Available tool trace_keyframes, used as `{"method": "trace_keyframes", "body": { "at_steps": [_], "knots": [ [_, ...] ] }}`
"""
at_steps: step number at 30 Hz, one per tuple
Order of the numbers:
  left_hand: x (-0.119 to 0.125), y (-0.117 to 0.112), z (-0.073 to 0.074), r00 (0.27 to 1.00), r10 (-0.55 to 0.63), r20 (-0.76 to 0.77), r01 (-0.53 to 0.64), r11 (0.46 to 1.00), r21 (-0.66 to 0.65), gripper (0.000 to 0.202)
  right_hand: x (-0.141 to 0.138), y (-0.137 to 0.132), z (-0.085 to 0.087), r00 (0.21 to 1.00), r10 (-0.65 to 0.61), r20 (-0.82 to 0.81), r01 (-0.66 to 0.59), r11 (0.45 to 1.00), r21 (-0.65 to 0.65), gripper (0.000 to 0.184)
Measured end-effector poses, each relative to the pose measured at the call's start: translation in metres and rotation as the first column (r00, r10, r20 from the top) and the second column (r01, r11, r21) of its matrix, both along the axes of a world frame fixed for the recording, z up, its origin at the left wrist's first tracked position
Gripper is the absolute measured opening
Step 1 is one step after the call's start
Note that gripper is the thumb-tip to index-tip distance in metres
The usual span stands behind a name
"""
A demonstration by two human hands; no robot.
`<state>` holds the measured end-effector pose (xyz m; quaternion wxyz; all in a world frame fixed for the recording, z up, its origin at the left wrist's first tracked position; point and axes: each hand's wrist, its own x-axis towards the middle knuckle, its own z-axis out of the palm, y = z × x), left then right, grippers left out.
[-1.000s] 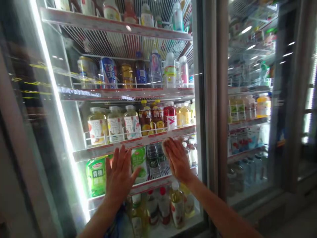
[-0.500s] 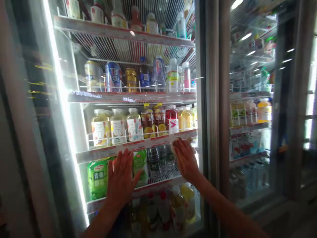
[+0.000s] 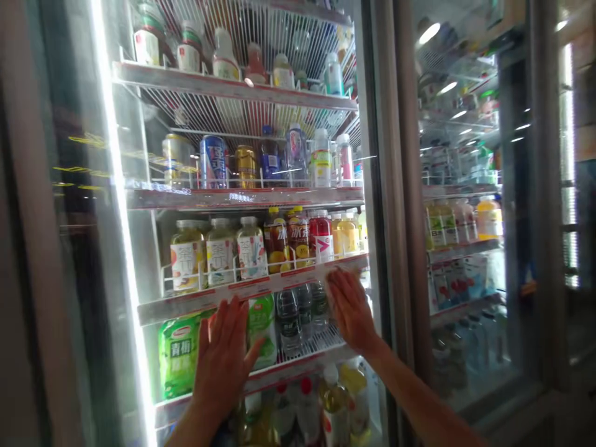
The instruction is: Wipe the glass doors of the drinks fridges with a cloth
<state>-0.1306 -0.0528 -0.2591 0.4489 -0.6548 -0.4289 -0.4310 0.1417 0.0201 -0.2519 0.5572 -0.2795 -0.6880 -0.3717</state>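
Observation:
My left hand (image 3: 223,357) lies flat against the glass door (image 3: 125,248) of a drinks fridge, thumb out to the side and fingers stretched upward. Behind it stand a green bag (image 3: 179,357) and a second green pack (image 3: 261,323), both partly covered. Farther right, my right hand (image 3: 351,310) presses on the glass with its fingers close together. Under its fingers shows a pale edge of what looks like a cloth (image 3: 332,287), mostly hidden. Clear water bottles (image 3: 288,320) stand behind the glass between my hands.
Above my hands, a shelf edge (image 3: 251,288) carries tea bottles (image 3: 186,261) and other drinks. Higher shelves hold cans (image 3: 214,162) and more bottles. A metal door frame (image 3: 398,186) stands at right, beside another glass-fronted fridge (image 3: 465,248).
The camera view has tilted up slightly, so the shelves sit lower in the picture. Both hands stay at nearly the same places on the glass.

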Motion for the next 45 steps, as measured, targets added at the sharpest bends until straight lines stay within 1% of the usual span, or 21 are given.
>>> {"method": "trace_keyframes", "body": {
  "at_steps": [3,5,8,10,11,13,15,16,18,21,23,25,27,29,31,33,35,37,41,43,45],
  "knots": [
    [-0.001,0.0,0.0,1.0,0.018,-0.02,-0.018,1.0,0.001,0.066,0.018,0.012,0.013,0.938,-0.058,-0.341,0.081,0.995,0.053,0.059],
    [-0.002,0.0,0.0,0.999,0.038,-0.036,-0.038,0.999,0.003,0.066,0.012,0.013,0.017,0.904,-0.049,-0.424,0.084,0.994,0.063,0.059],
    [-0.002,0.0,0.0,0.997,0.061,-0.047,-0.06,0.998,0.01,0.067,-0.013,0.003,0.011,0.987,0.008,-0.158,-0.006,1.0,0.013,0.061],
    [-0.002,-0.001,0.0,0.997,0.065,-0.05,-0.064,0.998,0.012,0.067,-0.02,-0.002,0.006,0.999,0.034,0.039,-0.034,0.999,-0.016,0.062],
    [-0.002,-0.002,0.001,0.997,0.063,-0.049,-0.062,0.998,0.008,0.067,-0.018,-0.002,0.006,0.998,0.028,0.05,-0.027,1.0,-0.011,0.061],
    [-0.002,-0.002,0.0,0.998,0.053,-0.043,-0.054,0.999,-0.01,0.067,-0.007,0.002,0.011,0.991,-0.002,-0.131,0.006,1.0,0.027,0.061],
    [-0.001,-0.002,-0.001,0.999,0.044,-0.028,-0.045,0.999,-0.024,0.069,-0.002,0.006,0.02,0.925,-0.001,-0.381,0.026,0.998,0.062,0.061],
    [-0.001,-0.002,-0.001,0.999,0.043,-0.024,-0.044,0.999,-0.027,0.069,-0.005,0.007,0.022,0.897,0.014,-0.442,0.018,0.997,0.069,0.062],
    [0.0,-0.001,-0.002,0.999,0.049,-0.014,-0.049,0.999,-0.024,0.069,-0.02,0.002,0.022,0.926,0.048,-0.373,-0.025,0.998,0.066,0.061],
    [-0.001,-0.002,-0.001,0.998,0.067,-0.022,-0.068,0.997,-0.024,0.07,-0.045,-0.008,0.009,0.997,0.067,-0.023,-0.067,0.998,0.016,0.056],
    [-0.002,-0.003,-0.001,0.997,0.074,-0.037,-0.076,0.997,-0.031,0.07,-0.042,-0.008,0.004,0.997,0.048,0.054,-0.05,0.998,0.023,0.054],
    [-0.002,-0.005,0.0,0.995,0.087,-0.053,-0.089,0.995,-0.047,0.07,-0.026,-0.002,0.009,0.996,0.014,-0.087,-0.009,0.998,0.058,0.056],
    [-0.002,-0.006,0.0,0.993,0.104,-0.064,-0.107,0.992,-0.06,0.07,-0.012,0.007,0.018,0.95,-0.006,-0.314,0.036,0.995,0.09,0.057],
    [0.0,-0.005,-0.001,0.991,0.12,-0.061,-0.124,0.991,-0.057,0.071,-0.011,0.01,0.024,0.904,0.002,-0.428,0.039,0.995,0.087,0.058],
    [0.002,-0.005,-0.002,0.99,0.133,-0.055,-0.136,0.99,-0.045,0.072,-0.023,0.005,0.021,0.944,0.018,-0.328,-0.003,0.999,0.047,0.06],
    [0.003,-0.004,-0.002,0.989,0.14,-0.053,-0.142,0.989,-0.034,0.072,-0.034,-0.001,0.011,0.995,0.04,-0.093,-0.041,0.999,-0.001,0.061],
    [0.002,-0.005,-0.002,0.989,0.139,-0.057,-0.141,0.989,-0.037,0.071,-0.032,-0.004,0.003,0.997,0.045,0.063,-0.044,0.999,-0.01,0.059],
    [0.002,-0.006,-0.002,0.989,0.135,-0.066,-0.138,0.99,-0.041,0.071,-0.016,0.0,0.004,1.0,0.004,-0.014,-0.003,1.0,0.018,0.056],
    [0.004,-0.006,-0.003,0.987,0.144,-0.067,-0.148,0.988,-0.054,0.071,0.007,0.01,0.016,0.908,-0.035,-0.418,0.075,0.994,0.08,0.055],
    [0.005,-0.005,-0.004,0.988,0.147,-0.05,-0.15,0.987,-0.057,0.071,-0.004,0.007,0.013,0.922,-0.008,-0.387,0.036,0.997,0.067,0.058],
    [0.006,-0.004,-0.004,0.989,0.141,-0.038,-0.143,0.988,-0.059,0.072,-0.022,0.0,0.002,0.983,0.021,-0.183,-0.017,1.0,0.024,0.061]
  ]
}}
